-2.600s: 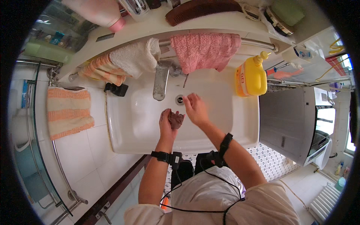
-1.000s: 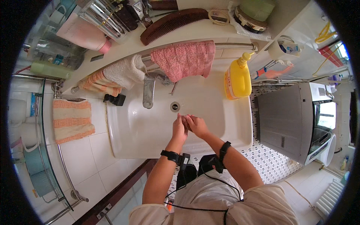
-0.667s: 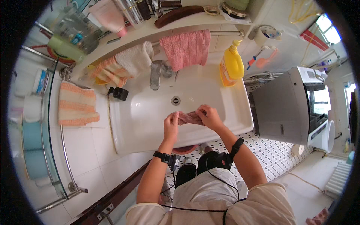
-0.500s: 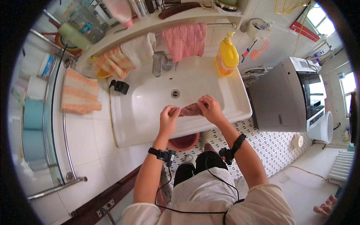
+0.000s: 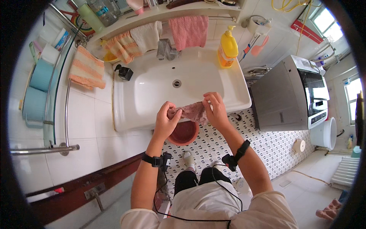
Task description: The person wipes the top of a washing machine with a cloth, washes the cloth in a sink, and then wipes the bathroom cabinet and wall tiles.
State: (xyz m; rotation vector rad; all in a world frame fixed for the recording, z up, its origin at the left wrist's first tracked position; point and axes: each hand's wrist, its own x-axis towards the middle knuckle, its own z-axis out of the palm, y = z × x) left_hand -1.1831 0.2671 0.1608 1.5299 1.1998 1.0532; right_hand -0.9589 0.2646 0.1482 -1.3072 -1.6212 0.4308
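A brownish-pink cloth [image 5: 195,112], crumpled and soft-looking, is stretched between my two hands over the front edge of the white sink [image 5: 152,93]. My left hand [image 5: 166,118] pinches its left end between thumb and fingers. At the other end my right hand [image 5: 217,110] grips it, and a fold of cloth hangs down beside that hand. Behind the hands lie the drain [image 5: 177,83] and the grey faucet [image 5: 164,50].
A yellow pump bottle [image 5: 228,49] stands on the sink's right rim, a black dispenser [image 5: 124,72] on the left. Beneath the sink sits a red-brown basin [image 5: 183,133]. Towels, including a pink one [image 5: 188,32], hang behind. A grey washing machine [image 5: 284,93] stands right.
The cloth has opened out wider between my hands, and part of it hangs lower. My hands have shifted nearer to the sink's front edge, and more of the red-brown basin shows.
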